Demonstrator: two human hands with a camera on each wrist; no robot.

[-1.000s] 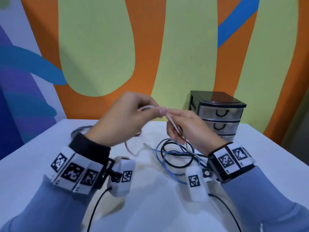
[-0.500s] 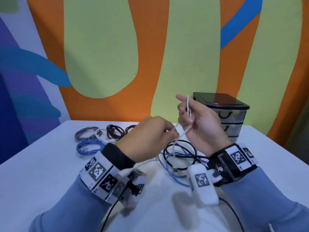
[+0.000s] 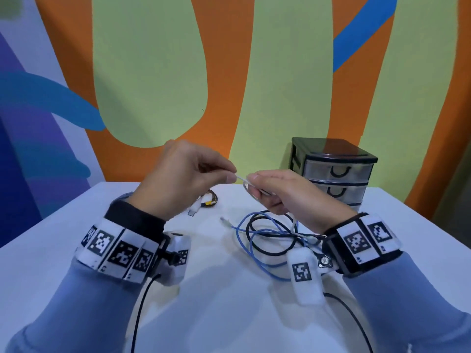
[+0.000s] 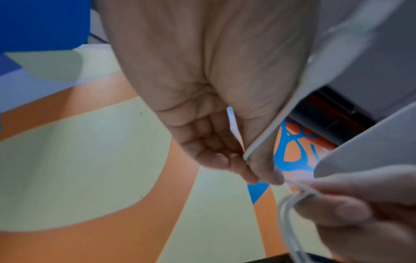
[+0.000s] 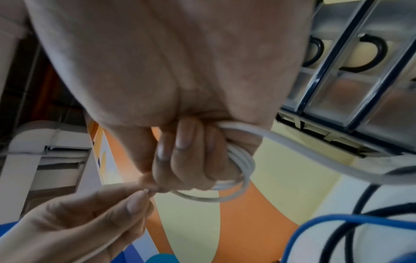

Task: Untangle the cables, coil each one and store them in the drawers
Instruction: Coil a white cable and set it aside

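1. Head view: your left hand point(image 3: 186, 174) pinches the white cable point(image 3: 242, 178) between thumb and fingertip; half a second ago it sat lower, near the bench point(image 3: 216, 314).
2. Your right hand point(image 3: 285, 194) has dropped from its raised, upright pose; its grip curls round several small white loops, seen clearly in the right wrist view.
3. Beneath your right hand, the blue cable point(image 3: 254, 253) and black cable point(image 3: 265, 250) lie tangled on the bench, as before.
4. Behind them, the drawers point(image 3: 336, 174) stand closed.
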